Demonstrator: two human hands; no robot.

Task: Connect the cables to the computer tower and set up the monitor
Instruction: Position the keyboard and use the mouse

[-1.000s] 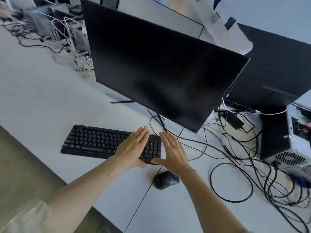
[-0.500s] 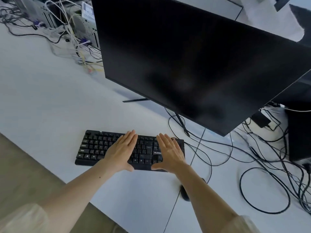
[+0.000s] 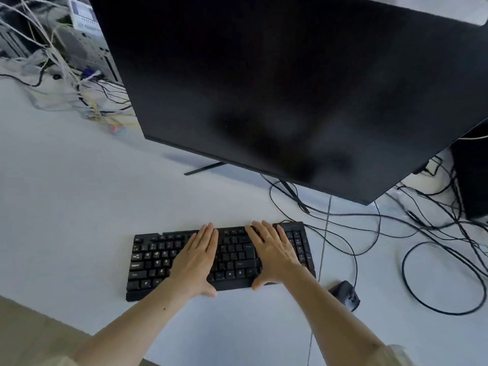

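Fingers first: on both hands they're held straight and pressed close together, laid flat on the keys, with the thumbs hooked over the near edge. Nothing is gripped or pinched. The left hand (image 3: 196, 262) is planted mid-board, the right hand (image 3: 274, 256) toward the number-pad end of the keyboard (image 3: 232, 256), whose long axis runs left to right across the desk (image 3: 66, 207).

The monitor (image 3: 290, 88) is set straight ahead of the fingertips, dark, tilted in the view (wide lens, probably). The mouse (image 3: 346, 294) is parked just beside the right forearm. The loose cables (image 3: 435, 273) are sprawled off to the right, leading toward what's probably the tower (image 3: 472, 180) at the far right edge, so anything still to be plugged in would be reached soonest by the right hand.
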